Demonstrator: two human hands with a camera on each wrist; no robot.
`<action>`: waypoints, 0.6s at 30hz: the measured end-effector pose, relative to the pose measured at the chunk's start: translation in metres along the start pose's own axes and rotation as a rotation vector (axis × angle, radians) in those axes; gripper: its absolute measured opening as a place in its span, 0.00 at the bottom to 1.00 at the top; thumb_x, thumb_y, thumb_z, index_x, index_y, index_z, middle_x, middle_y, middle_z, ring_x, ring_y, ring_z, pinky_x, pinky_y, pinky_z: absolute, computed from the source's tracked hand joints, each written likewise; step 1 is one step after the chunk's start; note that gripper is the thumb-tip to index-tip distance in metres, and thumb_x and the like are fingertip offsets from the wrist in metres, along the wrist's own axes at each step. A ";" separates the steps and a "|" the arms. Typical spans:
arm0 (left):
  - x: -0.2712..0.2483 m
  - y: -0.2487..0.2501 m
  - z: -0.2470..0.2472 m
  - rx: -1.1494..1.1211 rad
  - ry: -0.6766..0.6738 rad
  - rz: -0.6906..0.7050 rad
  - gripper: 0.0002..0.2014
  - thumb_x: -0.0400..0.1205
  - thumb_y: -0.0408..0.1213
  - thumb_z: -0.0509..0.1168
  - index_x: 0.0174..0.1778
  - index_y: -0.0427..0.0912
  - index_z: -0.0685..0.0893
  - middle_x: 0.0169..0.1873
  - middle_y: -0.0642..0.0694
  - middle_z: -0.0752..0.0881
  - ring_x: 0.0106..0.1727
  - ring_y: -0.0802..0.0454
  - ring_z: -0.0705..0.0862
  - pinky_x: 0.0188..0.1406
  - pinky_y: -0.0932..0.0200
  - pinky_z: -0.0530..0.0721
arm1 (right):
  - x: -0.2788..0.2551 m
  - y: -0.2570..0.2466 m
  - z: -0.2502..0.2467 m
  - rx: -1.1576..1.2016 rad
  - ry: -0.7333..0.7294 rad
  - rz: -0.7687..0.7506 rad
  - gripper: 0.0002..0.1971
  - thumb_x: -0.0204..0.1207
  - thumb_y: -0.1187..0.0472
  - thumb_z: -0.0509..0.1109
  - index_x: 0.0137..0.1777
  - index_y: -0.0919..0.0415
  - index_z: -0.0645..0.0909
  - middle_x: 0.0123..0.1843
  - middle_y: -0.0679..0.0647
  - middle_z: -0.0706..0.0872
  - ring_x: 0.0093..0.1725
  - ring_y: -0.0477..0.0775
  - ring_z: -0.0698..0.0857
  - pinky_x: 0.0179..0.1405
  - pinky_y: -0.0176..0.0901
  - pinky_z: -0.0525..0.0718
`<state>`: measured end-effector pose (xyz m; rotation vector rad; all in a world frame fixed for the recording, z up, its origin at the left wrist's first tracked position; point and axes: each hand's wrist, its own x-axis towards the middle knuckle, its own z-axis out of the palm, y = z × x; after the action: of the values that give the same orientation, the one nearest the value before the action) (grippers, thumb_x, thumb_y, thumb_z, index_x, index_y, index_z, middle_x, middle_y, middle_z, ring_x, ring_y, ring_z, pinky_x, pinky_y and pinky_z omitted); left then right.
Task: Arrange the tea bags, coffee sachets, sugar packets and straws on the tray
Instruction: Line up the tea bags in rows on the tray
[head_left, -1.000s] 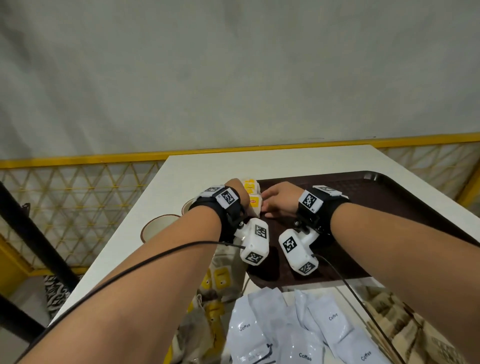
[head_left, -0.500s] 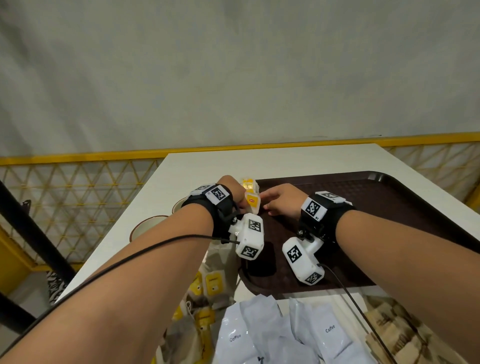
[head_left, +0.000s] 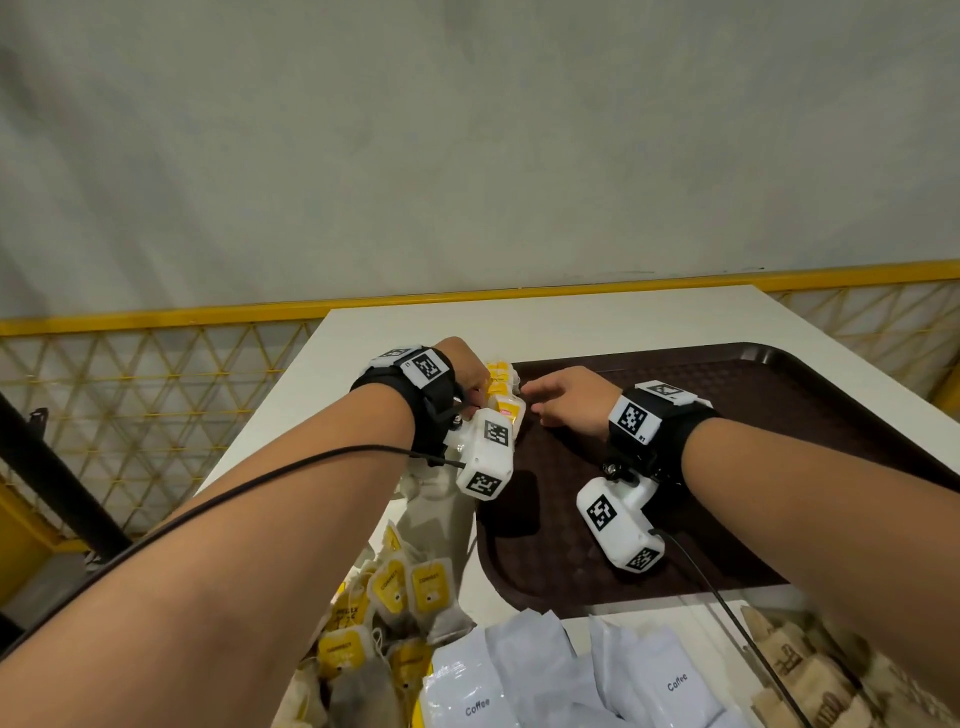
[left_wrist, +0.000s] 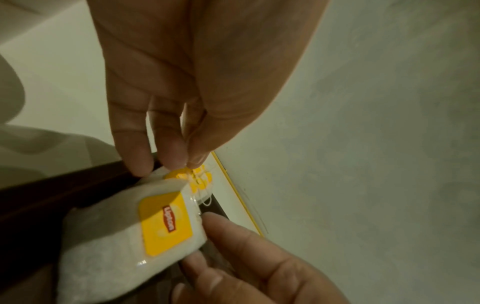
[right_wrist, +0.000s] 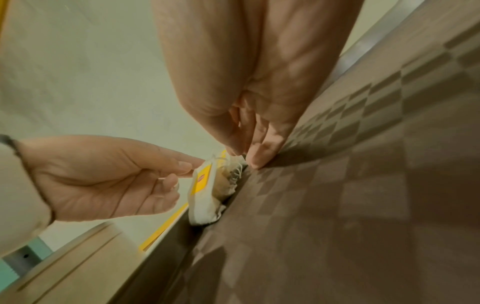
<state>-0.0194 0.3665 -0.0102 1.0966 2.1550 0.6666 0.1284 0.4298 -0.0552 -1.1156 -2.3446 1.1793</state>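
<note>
A row of tea bags (head_left: 503, 402) with yellow tags stands on edge at the far left corner of the dark brown tray (head_left: 753, 415). My left hand (head_left: 467, 376) reaches down on the row from the left. In the left wrist view its thumb and fingertips (left_wrist: 174, 158) pinch the top of a tea bag (left_wrist: 166, 226). My right hand (head_left: 566, 400) comes in from the tray side. In the right wrist view its thumb and fingers (right_wrist: 258, 159) close at the strings on top of the tea bags (right_wrist: 202, 185), one fingertip touching the tray (right_wrist: 363, 185).
On the white table (head_left: 571, 322), near me, lie a heap of loose tea bags (head_left: 410, 592), white coffee sachets (head_left: 524, 675) and brown paper packets (head_left: 810, 665). A yellow mesh fence (head_left: 130, 395) runs behind and beside the table.
Both hands stay at the tea-bag row in the tray's corner, shifting only slightly. The view has tilted, so more of the loose tea bags shows.
</note>
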 end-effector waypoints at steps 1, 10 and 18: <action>0.000 0.001 0.001 0.012 -0.009 0.003 0.15 0.83 0.28 0.61 0.66 0.29 0.79 0.60 0.34 0.85 0.40 0.46 0.82 0.31 0.61 0.83 | 0.001 -0.001 0.000 -0.003 -0.005 0.000 0.21 0.79 0.72 0.65 0.70 0.60 0.79 0.62 0.62 0.86 0.59 0.58 0.86 0.62 0.44 0.83; 0.000 0.004 -0.002 0.024 -0.067 -0.088 0.08 0.82 0.28 0.63 0.51 0.27 0.83 0.59 0.35 0.86 0.53 0.41 0.87 0.59 0.47 0.83 | 0.012 -0.003 0.001 -0.113 -0.061 -0.022 0.24 0.77 0.73 0.64 0.72 0.58 0.78 0.63 0.57 0.86 0.48 0.50 0.83 0.58 0.41 0.81; -0.003 0.007 -0.006 0.087 -0.054 -0.069 0.04 0.83 0.30 0.62 0.45 0.33 0.80 0.59 0.35 0.85 0.46 0.46 0.83 0.52 0.53 0.84 | 0.018 -0.007 0.003 -0.083 -0.090 -0.053 0.21 0.77 0.71 0.65 0.69 0.58 0.81 0.61 0.57 0.86 0.50 0.53 0.84 0.52 0.42 0.82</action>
<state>-0.0190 0.3671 -0.0007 1.0677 2.1829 0.5111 0.1114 0.4387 -0.0533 -1.0398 -2.4953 1.1457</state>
